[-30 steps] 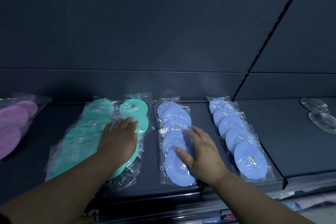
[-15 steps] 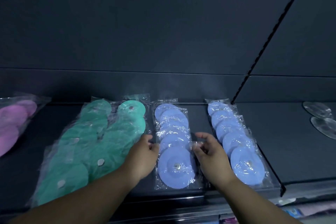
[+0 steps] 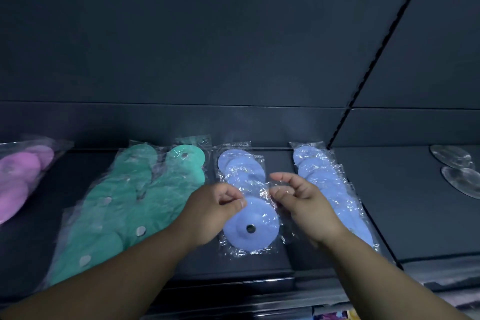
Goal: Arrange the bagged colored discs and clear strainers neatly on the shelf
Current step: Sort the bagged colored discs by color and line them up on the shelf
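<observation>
While both hands curl over one bag of blue discs (image 3: 250,227), the left hand (image 3: 213,212) pinches the clear wrap at the bag's left edge and the right hand (image 3: 304,205) pinches the wrap at its right edge. The bag lies flat on the shelf (image 3: 281,161) between them. Just outside the right hand lies a second blue bag (image 3: 324,179), and well past it two clear strainers (image 3: 452,157). Beside the left hand sit two green bags (image 3: 117,210), with a pink bag (image 3: 18,179) farther out.
</observation>
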The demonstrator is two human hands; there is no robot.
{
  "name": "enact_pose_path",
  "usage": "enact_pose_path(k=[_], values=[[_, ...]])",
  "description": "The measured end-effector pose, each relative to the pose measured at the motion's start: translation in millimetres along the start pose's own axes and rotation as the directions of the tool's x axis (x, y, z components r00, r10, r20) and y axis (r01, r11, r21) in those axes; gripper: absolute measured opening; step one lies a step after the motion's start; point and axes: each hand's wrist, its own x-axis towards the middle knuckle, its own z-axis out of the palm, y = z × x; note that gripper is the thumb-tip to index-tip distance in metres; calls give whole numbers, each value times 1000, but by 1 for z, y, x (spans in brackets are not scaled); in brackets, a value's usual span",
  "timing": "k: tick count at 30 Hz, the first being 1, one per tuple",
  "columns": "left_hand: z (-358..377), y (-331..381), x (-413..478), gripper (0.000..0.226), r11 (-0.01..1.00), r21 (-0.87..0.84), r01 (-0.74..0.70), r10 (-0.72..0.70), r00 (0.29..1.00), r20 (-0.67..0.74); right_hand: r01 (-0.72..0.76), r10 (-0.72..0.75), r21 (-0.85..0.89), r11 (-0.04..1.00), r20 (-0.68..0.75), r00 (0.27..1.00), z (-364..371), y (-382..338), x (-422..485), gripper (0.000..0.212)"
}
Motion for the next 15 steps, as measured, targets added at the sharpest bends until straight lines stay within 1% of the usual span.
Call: enact_pose_path(k=[1, 2, 3, 4, 5, 6, 7, 8, 9, 10, 11, 12, 13, 14, 15], values=[[-1, 0, 0, 2, 996, -83, 34, -36, 999, -16, 0, 1, 34, 999, -49, 999, -3, -1, 1, 19], [-1, 1, 0, 3, 977, -198, 74, -81, 996, -28, -7, 13, 63, 998, -95, 995, -6, -1, 2, 22], [-1, 0, 0, 5, 935, -333, 124, -140, 990, -26, -31, 40, 76, 997, -122, 992, -10, 0, 2, 27], [1, 0, -1, 7, 875, -452, 173, -197, 980, -6, -74, 82, 71, 995, -116, 990, -11, 1, 1, 32], [2, 0, -3, 7, 825, -523, 214, -241, 970, 18, -129, 132, 49, 990, -73, 989, -11, 1, -2, 33], [5, -1, -5, 8, 801, -549, 238, -261, 965, 38, -186, 187, 30, 982, -8, 982, -10, 1, -5, 32], [9, -3, -8, 9, 809, -532, 250, -258, 964, 60, -231, 230, 15, 973, 62, 971, -9, 1, -8, 28], [13, -4, -11, 10, 838, -486, 249, -244, 967, 75, -250, 250, -9, 968, 114, 962, -8, 1, -11, 21], [15, -5, -14, 12, 882, -407, 237, -233, 971, 61, -248, 253, -53, 967, 135, 958, -9, 2, -13, 15], [16, -6, -16, 11, 924, -314, 219, -227, 974, 12, -246, 260, -111, 963, 129, 957, -9, 4, -13, 13], [16, -6, -17, 11, 949, -244, 199, -221, 973, -66, -254, 274, -169, 952, 105, 956, -10, 9, -13, 15], [15, -8, -16, 14, 960, -209, 185, -214, 968, -130, -268, 288, -207, 941, 75, 955, -10, 12, -13, 20], [14, -8, -17, 16, 961, -206, 184, -218, 963, -156, -280, 297, -212, 936, 53, 954, -8, 16, -12, 26], [15, -7, -18, 18, 956, -212, 204, -237, 961, -146, -276, 286, -187, 943, 29, 958, -5, 20, -10, 32], [16, -7, -19, 19, 949, -214, 232, -259, 960, -106, -242, 246, -173, 955, -3, 969, -2, 25, -7, 36]])
